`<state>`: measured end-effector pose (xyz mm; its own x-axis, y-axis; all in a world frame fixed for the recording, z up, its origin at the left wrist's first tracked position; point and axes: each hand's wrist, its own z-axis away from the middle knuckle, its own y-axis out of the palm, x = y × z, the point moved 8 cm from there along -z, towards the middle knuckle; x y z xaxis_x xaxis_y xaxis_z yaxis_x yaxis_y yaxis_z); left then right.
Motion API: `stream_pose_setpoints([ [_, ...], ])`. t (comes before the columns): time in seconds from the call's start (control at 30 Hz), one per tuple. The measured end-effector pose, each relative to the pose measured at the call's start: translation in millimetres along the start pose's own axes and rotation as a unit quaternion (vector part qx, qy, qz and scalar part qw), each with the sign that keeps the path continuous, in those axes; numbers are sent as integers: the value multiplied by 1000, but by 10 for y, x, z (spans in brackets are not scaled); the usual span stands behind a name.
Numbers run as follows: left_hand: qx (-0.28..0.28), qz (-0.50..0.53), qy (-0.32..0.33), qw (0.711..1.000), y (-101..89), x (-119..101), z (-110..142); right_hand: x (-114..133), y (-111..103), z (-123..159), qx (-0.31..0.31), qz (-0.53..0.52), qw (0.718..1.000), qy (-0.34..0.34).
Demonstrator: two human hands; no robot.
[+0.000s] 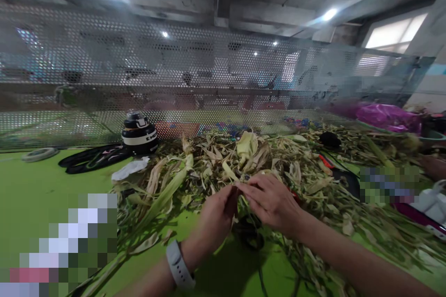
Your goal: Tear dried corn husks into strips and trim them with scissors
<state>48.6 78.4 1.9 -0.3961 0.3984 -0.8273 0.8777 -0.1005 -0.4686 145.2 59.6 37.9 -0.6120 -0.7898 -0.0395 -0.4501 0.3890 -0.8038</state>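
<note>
My left hand, with a pale band on its wrist, is closed with its fingertips pinched together. Against them press the fingertips of my right hand, which reaches in from the right. A pale strip of corn husk comes up from between the fingertips; its lower end is hidden by the fingers. Below the hands lies a dark coil on the green tabletop. Right behind the fingers spreads a heap of dried corn husks, with a broader yellowish husk standing up in it.
A black and white bottle stands at the left, beside a black cord bundle and a crumpled white piece. A perforated panel closes the back. At the right are a purple plastic bag and an orange-red object.
</note>
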Motion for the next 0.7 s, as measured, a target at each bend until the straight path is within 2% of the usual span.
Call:
stream_pose_setpoints([
  [0.27,33,-35,11,999,83,19,18,7,28,-7,11,21,1000,-20],
  [0.47,69,-73,4,995,110,42,20,33,59,3,16,54,998,-11],
  [0.7,71,-53,12,996,83,22,3,8,66,-3,8,37,999,23],
])
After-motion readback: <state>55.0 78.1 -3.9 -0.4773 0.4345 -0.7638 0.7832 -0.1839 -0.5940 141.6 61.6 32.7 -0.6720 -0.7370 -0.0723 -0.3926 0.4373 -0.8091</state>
